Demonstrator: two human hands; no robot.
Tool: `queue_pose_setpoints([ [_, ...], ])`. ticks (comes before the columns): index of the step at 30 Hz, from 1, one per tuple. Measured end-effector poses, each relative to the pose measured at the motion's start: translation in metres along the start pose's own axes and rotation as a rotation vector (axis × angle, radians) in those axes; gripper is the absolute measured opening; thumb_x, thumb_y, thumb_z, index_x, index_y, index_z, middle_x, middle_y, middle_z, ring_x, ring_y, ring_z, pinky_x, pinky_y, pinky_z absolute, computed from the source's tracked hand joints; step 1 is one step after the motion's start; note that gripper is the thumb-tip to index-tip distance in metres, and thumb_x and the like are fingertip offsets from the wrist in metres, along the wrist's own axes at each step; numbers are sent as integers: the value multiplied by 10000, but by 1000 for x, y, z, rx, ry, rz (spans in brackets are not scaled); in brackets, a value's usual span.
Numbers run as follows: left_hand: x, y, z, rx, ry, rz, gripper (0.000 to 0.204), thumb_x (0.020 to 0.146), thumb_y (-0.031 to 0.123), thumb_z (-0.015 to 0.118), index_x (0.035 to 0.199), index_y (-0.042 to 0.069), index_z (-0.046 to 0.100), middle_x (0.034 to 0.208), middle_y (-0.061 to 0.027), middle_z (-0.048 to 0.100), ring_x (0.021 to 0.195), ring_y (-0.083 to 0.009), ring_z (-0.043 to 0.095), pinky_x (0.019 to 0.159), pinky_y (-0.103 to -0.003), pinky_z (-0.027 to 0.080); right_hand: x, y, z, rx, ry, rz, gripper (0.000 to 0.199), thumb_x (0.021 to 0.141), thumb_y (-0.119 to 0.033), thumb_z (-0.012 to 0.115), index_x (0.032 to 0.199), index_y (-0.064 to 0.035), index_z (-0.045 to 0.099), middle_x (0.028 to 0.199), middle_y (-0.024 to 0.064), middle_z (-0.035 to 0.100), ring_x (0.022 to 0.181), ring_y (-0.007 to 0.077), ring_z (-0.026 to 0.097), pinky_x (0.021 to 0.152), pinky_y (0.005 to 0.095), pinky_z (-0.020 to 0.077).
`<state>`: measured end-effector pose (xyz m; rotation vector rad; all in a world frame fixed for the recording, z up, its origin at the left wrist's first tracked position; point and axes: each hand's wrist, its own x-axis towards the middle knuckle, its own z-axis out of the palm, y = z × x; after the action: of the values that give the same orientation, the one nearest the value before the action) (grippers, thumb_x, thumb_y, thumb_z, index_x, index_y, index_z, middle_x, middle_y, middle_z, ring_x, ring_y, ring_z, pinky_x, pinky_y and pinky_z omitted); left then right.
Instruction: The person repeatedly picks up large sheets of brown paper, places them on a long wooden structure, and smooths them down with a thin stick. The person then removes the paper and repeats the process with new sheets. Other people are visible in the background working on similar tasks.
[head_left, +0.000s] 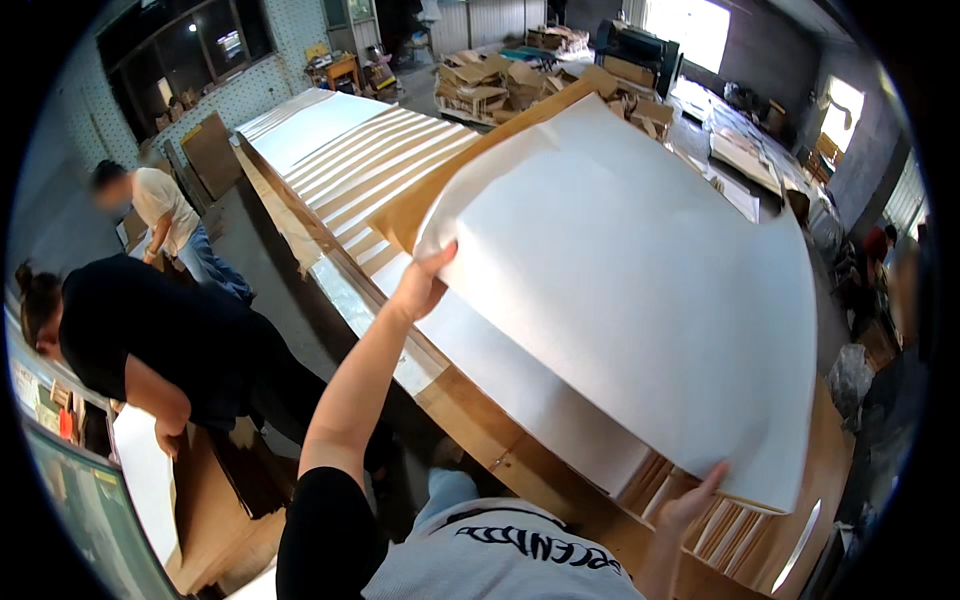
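A large white sheet (640, 270), flexible and bowed, is lifted above a long table (480, 415). My left hand (422, 283) grips its left edge, thumb on top and fingers beneath. Close to my body, my right hand (692, 500) holds the near edge, with its fingers mostly hidden under the sheet. Brown board or paper (400, 215) shows past the sheet's far left edge. Beneath it lie another white sheet (540, 370) and rows of white and brown strips (375, 165) running across the table.
At the left, a co-worker in black (190, 340) bends over a white sheet (145, 480). Farther back stands another person in a light shirt (165, 215). Cardboard pieces (510, 85) are heaped beyond the table. A clear plastic bag (850, 380) lies at the right.
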<state>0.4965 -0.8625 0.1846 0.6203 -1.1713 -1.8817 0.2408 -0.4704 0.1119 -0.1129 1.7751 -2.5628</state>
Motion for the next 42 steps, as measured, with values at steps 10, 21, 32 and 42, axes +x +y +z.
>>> queue_pose_setpoints([
  [10,25,-170,-174,-152,167,-472,324,803,214,566,1002,-41,548,968,-65,590,875,-159,554,770,-269,422,-95,138,-1,81,63,667,470,810,-380,554,1163,-108,405,1117,39,453,998,183,445,837,323,408],
  [21,20,-183,-190,-306,326,-577,239,794,175,561,953,-1,578,929,-56,601,873,-145,556,742,-247,419,-92,149,2,-198,108,616,421,796,-356,585,1095,-90,455,997,21,508,879,133,468,733,267,391],
  [32,14,-165,-192,-502,389,-528,287,783,143,566,1029,6,511,1017,-78,556,969,-173,509,842,-304,389,-94,149,12,-258,64,601,394,801,-346,583,1072,-83,470,960,10,501,838,109,448,726,245,365],
  [42,85,-47,-186,1326,636,570,355,777,137,523,1103,8,468,1136,-161,429,939,-289,447,851,-375,345,-100,145,9,-338,39,534,523,815,-383,549,1181,-36,409,1120,29,485,978,134,448,836,270,337],
])
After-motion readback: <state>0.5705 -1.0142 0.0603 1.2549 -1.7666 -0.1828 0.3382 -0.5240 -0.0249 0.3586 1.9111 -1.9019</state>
